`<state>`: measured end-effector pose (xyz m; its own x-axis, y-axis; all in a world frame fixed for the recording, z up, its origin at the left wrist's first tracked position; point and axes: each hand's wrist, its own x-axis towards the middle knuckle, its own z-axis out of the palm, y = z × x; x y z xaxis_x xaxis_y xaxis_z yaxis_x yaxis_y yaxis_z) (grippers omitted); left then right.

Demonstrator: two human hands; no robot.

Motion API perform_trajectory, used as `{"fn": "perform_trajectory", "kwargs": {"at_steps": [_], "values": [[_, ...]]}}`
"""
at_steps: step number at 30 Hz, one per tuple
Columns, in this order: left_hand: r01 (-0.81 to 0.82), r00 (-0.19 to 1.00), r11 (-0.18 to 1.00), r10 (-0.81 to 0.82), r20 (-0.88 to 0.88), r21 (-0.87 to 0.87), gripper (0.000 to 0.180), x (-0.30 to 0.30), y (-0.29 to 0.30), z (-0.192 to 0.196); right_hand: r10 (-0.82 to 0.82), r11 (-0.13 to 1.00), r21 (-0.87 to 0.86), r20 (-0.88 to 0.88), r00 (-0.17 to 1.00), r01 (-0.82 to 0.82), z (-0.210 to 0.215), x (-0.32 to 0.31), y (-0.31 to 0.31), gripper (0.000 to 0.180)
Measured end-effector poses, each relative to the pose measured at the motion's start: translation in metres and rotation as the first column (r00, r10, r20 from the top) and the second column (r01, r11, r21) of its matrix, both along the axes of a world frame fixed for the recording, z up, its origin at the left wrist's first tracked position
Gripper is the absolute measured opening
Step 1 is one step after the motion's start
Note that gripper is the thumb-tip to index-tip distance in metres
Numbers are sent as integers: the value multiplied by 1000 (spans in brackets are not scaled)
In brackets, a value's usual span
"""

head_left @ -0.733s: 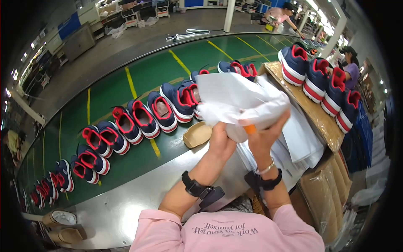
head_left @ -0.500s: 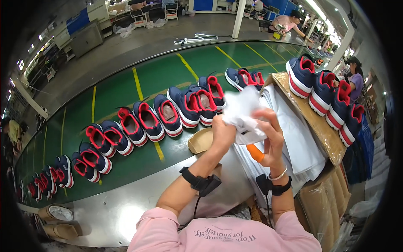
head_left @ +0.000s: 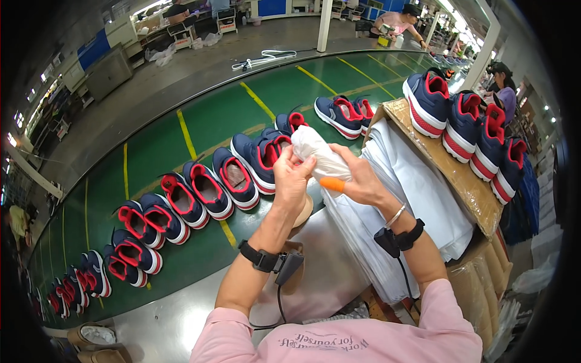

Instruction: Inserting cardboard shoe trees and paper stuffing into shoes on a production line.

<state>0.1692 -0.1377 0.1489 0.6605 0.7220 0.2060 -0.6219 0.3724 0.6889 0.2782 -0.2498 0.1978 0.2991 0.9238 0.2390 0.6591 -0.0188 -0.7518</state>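
Observation:
Both hands hold one crumpled wad of white tissue paper (head_left: 315,151) over the edge of the green conveyor belt (head_left: 206,121). My left hand (head_left: 292,176) grips its lower left side. My right hand (head_left: 358,178) presses it from the right; an orange finger cot covers one fingertip. Just beyond the wad stands a navy sneaker with red lining (head_left: 261,158), one of a long row on the belt. A stack of white tissue sheets (head_left: 411,199) lies under my right forearm.
Several more navy and red sneakers (head_left: 466,124) sit on a cardboard box (head_left: 448,163) at the right. A tan shoe last (head_left: 305,212) lies below my left hand. Other people work at the far right and back. Metal table edge (head_left: 151,320) lies in front.
The large loose sheet of tissue has been squeezed down into a compact wad between both hands, and the hands have dropped closer to the row of sneakers.

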Motion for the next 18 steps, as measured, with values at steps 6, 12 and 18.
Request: {"fn": "perform_trajectory", "kwargs": {"at_steps": [6,12,18], "values": [[331,689,730,245,-682,598,28,20,80,1,-242,967,-13,275,930,255,-4,42,34,48],[83,580,289,764,-282,954,43,88,157,-39,37,822,-445,665,746,355,-6,97,119,42],[319,445,593,595,-669,739,38,128,178,-65,-85,875,-302,673,735,378,-54,112,196,48]]}}
